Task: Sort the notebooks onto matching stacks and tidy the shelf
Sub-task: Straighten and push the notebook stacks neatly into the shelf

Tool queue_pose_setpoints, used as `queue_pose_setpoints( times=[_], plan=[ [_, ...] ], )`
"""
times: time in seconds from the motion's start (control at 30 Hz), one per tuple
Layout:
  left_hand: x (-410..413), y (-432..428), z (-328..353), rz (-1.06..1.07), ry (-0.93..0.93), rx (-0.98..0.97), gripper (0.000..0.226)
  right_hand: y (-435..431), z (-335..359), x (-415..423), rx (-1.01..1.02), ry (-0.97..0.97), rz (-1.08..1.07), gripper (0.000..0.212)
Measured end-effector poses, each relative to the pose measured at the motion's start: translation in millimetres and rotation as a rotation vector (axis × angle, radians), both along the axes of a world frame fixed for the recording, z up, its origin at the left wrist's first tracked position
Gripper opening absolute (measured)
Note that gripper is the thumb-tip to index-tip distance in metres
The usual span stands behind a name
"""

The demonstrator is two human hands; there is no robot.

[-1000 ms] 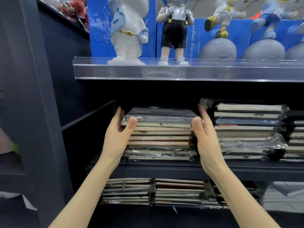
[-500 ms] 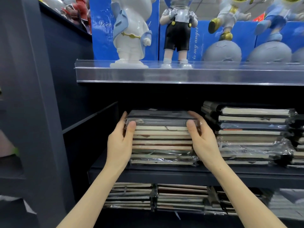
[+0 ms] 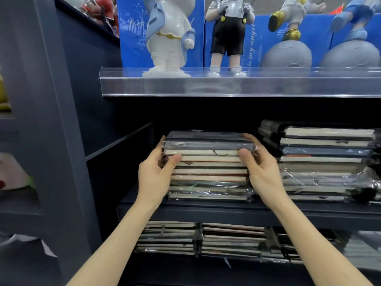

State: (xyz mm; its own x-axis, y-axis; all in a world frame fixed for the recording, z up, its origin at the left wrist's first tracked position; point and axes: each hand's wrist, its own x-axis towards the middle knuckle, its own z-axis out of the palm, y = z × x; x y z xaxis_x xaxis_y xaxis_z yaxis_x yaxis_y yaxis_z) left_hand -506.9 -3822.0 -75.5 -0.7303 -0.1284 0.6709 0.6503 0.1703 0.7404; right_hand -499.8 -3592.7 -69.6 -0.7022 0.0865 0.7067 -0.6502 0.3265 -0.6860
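Squarely between left grip [image 3: 153, 178], right grip [image 3: 265, 172], notebook stack [image 3: 208, 171] (shelved)

The left hand [image 3: 153, 178] hides most of its fingers behind the stack [image 3: 208, 172]. Above the hands, figurines [image 3: 171, 38] are cropped at the top; right of the right hand [image 3: 262, 172], a second stack [image 3: 325, 162] runs off-frame.

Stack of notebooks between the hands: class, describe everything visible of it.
The stack of flat-lying notebooks, cream page edges outward, some in crinkled clear wrap, a dark grey one on top, sits on the dark shelf board. The left hand grips its left side, the right hand its upper right.
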Motion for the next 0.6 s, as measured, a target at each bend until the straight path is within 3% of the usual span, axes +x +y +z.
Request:
queue_pose_setpoints(
  times=[0.1,0.23,0.6],
  plan=[
    [0,-1,-2,-0.028,-0.013,-0.018,0.045,-1,-1,0,-0.004,-0.007,0.001,0.05],
    [3,4,8,-0.068,-0.056,0.046,0.068,-3,0,1,-0.056,-0.038,0.033,0.052],
    [-5,15,15,-0.023,-0.096,0.034,0.046,-20,1,-4,-0.189,-0.061,-0.013,0.043]
  ],
)
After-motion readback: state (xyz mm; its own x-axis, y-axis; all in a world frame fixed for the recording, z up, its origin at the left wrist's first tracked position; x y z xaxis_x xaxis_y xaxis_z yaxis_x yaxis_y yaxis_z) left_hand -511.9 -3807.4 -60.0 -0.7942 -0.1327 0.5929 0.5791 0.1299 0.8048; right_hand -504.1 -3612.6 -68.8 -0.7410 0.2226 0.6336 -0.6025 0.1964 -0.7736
